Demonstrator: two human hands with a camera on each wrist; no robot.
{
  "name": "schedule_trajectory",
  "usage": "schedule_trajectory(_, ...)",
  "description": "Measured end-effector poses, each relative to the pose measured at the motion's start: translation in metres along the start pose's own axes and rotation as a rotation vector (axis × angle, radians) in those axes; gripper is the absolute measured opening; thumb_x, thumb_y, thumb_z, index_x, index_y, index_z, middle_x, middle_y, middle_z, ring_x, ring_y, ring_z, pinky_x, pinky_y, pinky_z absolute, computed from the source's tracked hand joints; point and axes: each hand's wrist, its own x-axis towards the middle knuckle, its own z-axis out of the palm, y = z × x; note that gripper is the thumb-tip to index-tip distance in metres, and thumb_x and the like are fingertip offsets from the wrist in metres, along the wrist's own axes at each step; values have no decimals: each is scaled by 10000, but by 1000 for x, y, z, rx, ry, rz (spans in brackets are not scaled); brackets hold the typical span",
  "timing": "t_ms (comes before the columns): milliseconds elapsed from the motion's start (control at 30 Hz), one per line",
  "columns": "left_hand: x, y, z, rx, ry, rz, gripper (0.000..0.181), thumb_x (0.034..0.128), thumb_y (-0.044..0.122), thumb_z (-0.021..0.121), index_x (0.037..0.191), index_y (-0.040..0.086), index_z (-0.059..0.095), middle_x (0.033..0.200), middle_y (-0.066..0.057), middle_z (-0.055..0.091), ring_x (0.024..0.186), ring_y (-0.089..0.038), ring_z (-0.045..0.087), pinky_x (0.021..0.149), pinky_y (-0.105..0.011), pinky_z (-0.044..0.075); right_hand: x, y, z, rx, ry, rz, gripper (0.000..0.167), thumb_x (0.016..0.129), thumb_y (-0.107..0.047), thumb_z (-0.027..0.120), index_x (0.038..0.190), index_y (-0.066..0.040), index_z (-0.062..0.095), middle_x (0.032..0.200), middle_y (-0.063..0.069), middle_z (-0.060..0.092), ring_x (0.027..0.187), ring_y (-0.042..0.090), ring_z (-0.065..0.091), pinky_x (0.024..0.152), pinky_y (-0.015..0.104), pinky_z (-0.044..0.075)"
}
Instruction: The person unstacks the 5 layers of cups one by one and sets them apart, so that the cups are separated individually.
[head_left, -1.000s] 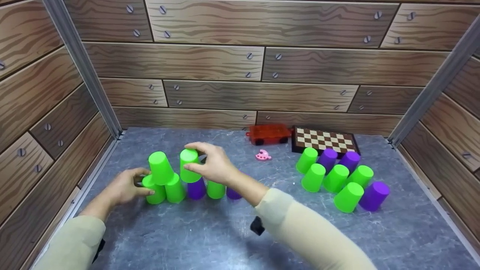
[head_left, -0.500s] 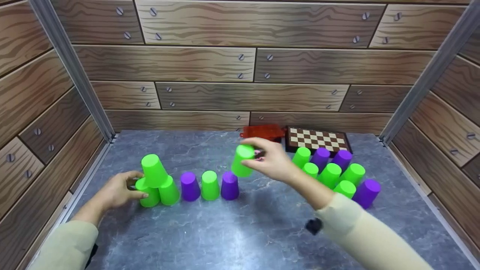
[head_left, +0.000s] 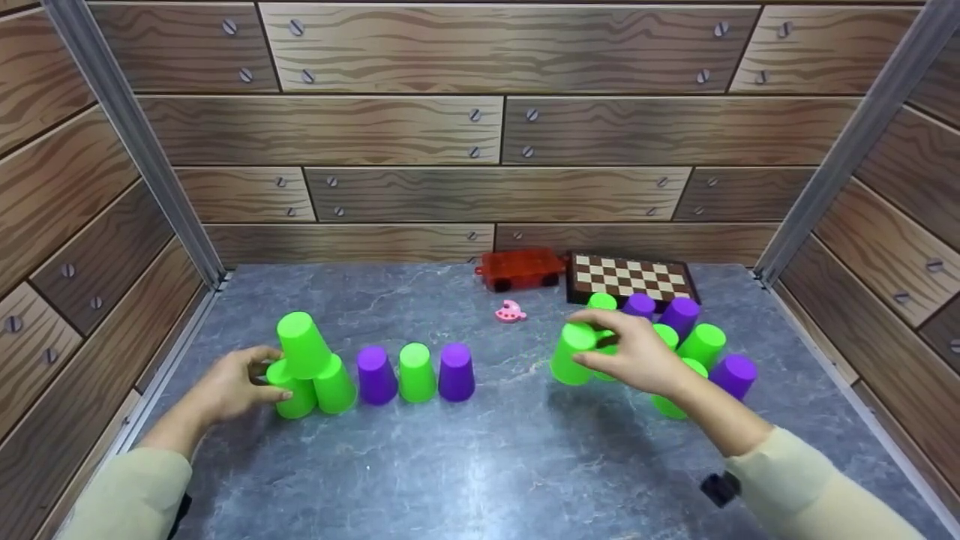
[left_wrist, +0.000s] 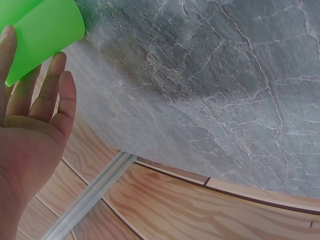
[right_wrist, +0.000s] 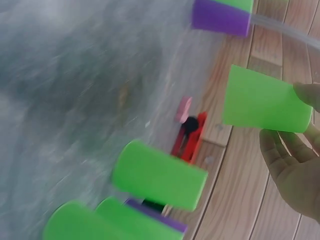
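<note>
On the left of the head view, my left hand (head_left: 225, 384) reaches round the side of a green cup (head_left: 297, 406), thumb in front and fingers behind. A second green cup (head_left: 337, 388) stands beside it, and another green cup (head_left: 301, 346) sits across the two. In line with them stand a purple cup (head_left: 377, 376), a green cup (head_left: 417, 373) and another purple cup (head_left: 457, 373). My right hand (head_left: 637, 352) pinches an upside-down green cup (head_left: 571, 356) above the table, at the left side of the right-hand cup group.
Several green and purple cups, among them a purple cup (head_left: 733, 376), stand upside down at the right, partly hidden by my right hand. Behind them lies a chequered board (head_left: 630, 277). A red toy wagon (head_left: 521, 268) and a small pink toy (head_left: 510, 311) are at the back. Wood-patterned walls surround the table.
My right hand has carried the green cup from above the row, beside the stacked cup, rightward to the right-hand cup group. My left hand stays at the lower left cup.
</note>
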Motion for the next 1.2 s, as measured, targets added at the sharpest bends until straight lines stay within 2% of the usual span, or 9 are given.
schedule_trajectory(233,-1,0,0,4,-3,5,661,870,157,906,1390,-92,581,1322,-312,661,1227,-487,644,970,-552,584,-27,19,-17,-29,-28,61,512,893,-126,875,1363,-59,685,1218,55,735,1068,254,705,935,417,616)
schedule_trajectory(500,0,0,-1,20,-7,3,668,871,181,908,1389,-89,584,1320,-305,666,1222,-483,647,968,-567,579,-48,35,-28,-48,-76,138,516,894,-119,872,1366,-47,676,1254,121,699,1118,285,692,951,408,610)
schedule_trajectory(667,0,-1,0,6,-4,0,669,866,173,910,1388,-92,585,1321,-311,662,1223,-484,646,976,-560,579,-54,43,-30,-119,-95,137,526,886,-122,871,1365,-33,672,1297,160,696,1134,328,698,966,453,602)
schedule_trajectory(833,1,-1,-1,15,-3,4,685,860,194,918,1387,-90,586,1313,-310,663,1214,-490,644,963,-565,583,-57,47,-30,-166,-107,146,534,882,-130,867,1374,-55,673,1325,154,696,1129,312,695,964,520,594)
schedule_trajectory(1200,0,-1,-1,15,1,3,645,864,155,910,1373,-85,594,1295,-303,676,1207,-482,653,964,-563,582,-58,51,-28,-202,-106,126,525,872,-133,878,1355,-63,687,1279,128,720,1098,295,700,937,512,604)
